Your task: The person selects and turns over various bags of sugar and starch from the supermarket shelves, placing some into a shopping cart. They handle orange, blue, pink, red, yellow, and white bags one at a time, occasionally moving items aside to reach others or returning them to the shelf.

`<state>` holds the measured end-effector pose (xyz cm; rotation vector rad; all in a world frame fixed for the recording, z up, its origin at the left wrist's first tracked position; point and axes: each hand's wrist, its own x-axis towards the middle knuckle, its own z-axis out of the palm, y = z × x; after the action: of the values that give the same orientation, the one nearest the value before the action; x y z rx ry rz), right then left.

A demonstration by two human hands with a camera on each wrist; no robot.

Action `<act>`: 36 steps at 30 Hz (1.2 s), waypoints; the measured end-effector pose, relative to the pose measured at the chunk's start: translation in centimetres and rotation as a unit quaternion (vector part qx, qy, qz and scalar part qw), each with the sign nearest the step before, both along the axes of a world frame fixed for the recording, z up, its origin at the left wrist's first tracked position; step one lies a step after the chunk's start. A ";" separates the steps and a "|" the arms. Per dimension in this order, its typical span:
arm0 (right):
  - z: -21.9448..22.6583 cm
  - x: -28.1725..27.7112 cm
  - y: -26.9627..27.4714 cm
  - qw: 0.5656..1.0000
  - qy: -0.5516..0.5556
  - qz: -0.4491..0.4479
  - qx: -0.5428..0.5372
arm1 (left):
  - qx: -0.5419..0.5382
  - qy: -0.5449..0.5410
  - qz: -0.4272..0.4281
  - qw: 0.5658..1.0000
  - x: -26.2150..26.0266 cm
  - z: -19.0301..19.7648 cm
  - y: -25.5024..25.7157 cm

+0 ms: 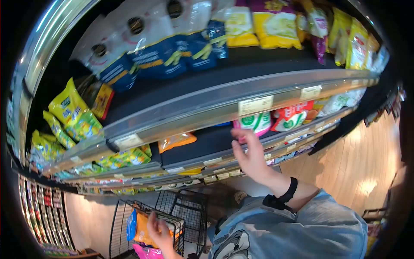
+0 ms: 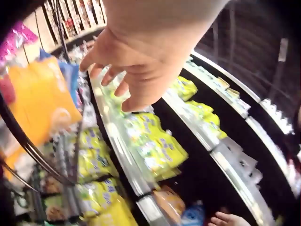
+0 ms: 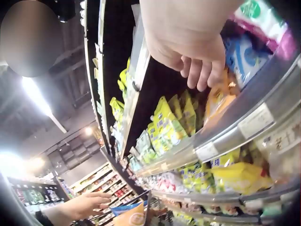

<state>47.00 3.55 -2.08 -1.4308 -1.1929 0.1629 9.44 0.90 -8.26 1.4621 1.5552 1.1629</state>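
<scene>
In the head view my right hand (image 1: 252, 157) is held in front of the shelf, its fingers loosely bent and holding nothing. Its fingertips overlap a pink-and-white snack bag (image 1: 258, 124) on the second shelf. The right wrist view has this hand above an orange bag (image 3: 220, 101) and beside a blue bag (image 3: 245, 60). Lower down, my left hand (image 1: 160, 232) hangs over the wire cart with relaxed fingers and nothing in them. An orange bag with a blue edge (image 1: 141, 226) lies in the cart, close by that hand, above a bright pink bag (image 1: 147, 251).
Large blue-and-white pouches (image 1: 157, 58) and yellow bags (image 1: 276, 28) fill the upper shelf. Yellow-green bags (image 1: 74, 110) stand at its left end. A clear shelf lip (image 1: 189, 105) with price tags runs along the front. The black wire cart (image 1: 116, 228) stands below, on wooden floor.
</scene>
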 end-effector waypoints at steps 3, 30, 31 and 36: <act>-0.9 4.9 -0.9 0.983 -0.098 -0.155 0.005 | -0.020 -0.059 -0.154 0.986 6.9 1.0 1.7; -0.1 4.3 -0.9 0.962 -0.223 0.139 0.073 | -0.085 -0.078 -0.256 0.960 16.4 2.1 -0.5; 0.8 3.5 -1.5 0.951 -0.247 0.163 0.088 | -0.054 -0.055 -0.277 0.958 16.3 2.0 -0.5; 2.1 -1.8 -4.2 0.926 -0.153 0.308 0.156 | 0.089 -0.023 -0.209 0.974 18.2 3.9 -1.6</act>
<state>45.23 -0.61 -0.01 -0.7827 -1.8182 0.1758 27.68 -0.70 -4.41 1.7610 1.0593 1.0905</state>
